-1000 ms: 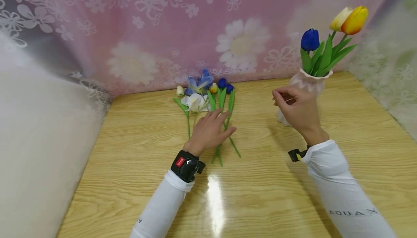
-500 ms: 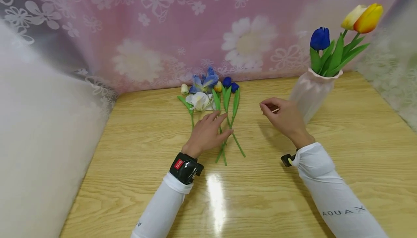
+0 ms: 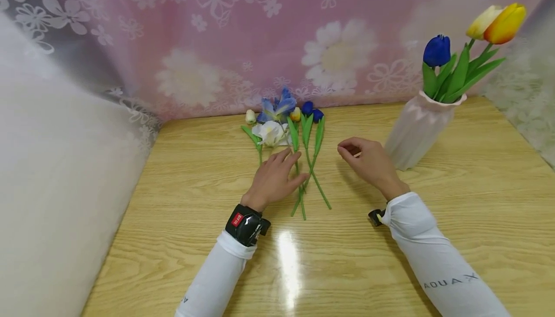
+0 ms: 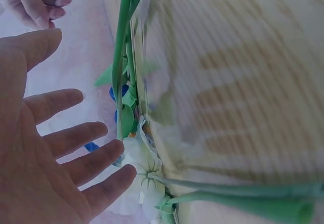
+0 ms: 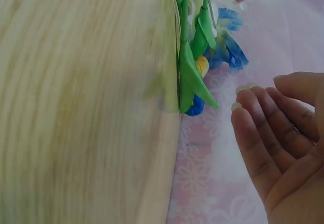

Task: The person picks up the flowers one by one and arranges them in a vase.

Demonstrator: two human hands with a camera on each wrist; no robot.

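Note:
My left hand (image 3: pixel 275 177) hovers over the stems of several artificial flowers on the table, its fingers spread. The left wrist view shows its palm (image 4: pixel 50 163) holding nothing. Under and beyond it lie a white flower (image 3: pixel 272 135), a blue iris-like flower (image 3: pixel 277 109), a white tulip (image 3: pixel 250 117), a yellow-orange tulip (image 3: pixel 295 114) and two blue tulips (image 3: pixel 307 108), their green stems partly crossing. My right hand (image 3: pixel 370 163) is in the air between these flowers and the vase (image 3: pixel 420 126), fingers loosely bent; in the right wrist view its palm (image 5: pixel 288 168) is bare.
The pale pink vase holds a blue tulip (image 3: pixel 437 51), a cream tulip (image 3: pixel 481 24) and a yellow-orange tulip (image 3: pixel 506 24) at the table's right. A pink floral curtain (image 3: pixel 260 33) hangs along the back edge of the wooden table (image 3: pixel 195 259).
My right hand has moved left and lower, away from the vase toward the lying flowers. The left hand stays over the stems. The head view has shifted slightly, moving the scene to the right.

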